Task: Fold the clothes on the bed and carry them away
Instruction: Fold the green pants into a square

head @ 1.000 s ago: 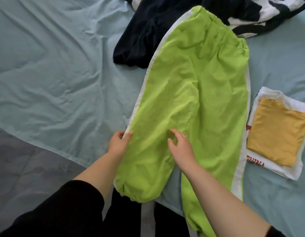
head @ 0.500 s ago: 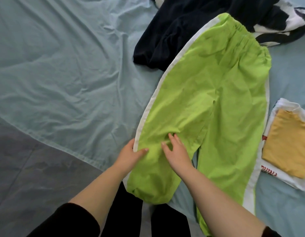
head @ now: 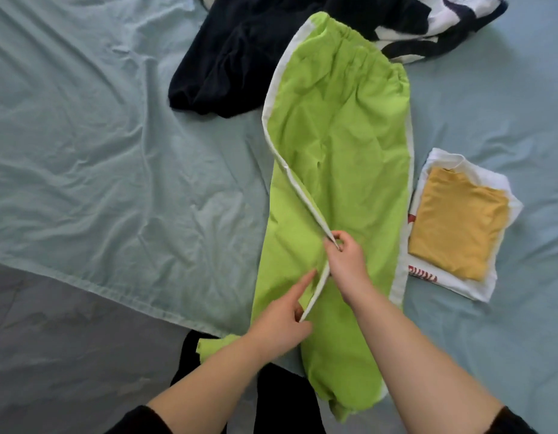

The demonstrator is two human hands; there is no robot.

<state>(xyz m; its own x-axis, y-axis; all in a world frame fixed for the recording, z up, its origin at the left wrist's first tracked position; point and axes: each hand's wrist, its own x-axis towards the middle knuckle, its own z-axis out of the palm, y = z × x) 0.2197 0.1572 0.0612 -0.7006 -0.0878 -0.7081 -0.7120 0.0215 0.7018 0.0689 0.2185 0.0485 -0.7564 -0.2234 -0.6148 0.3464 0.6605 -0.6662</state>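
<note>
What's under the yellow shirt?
The folded yellow shirt sits on a folded white garment with red print at its near edge. Most of the white one is covered, so its design can't be read. Below it is the blue sheet.

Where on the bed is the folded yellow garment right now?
In the head view, the yellow garment lies right of the green trousers, atop a folded white garment.

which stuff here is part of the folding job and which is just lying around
Part of the job: green trousers, held by left hand and right hand; dark garment; striped garment; folded yellow top on folded white top.

Lying about: blue sheet, grey blanket.
</note>
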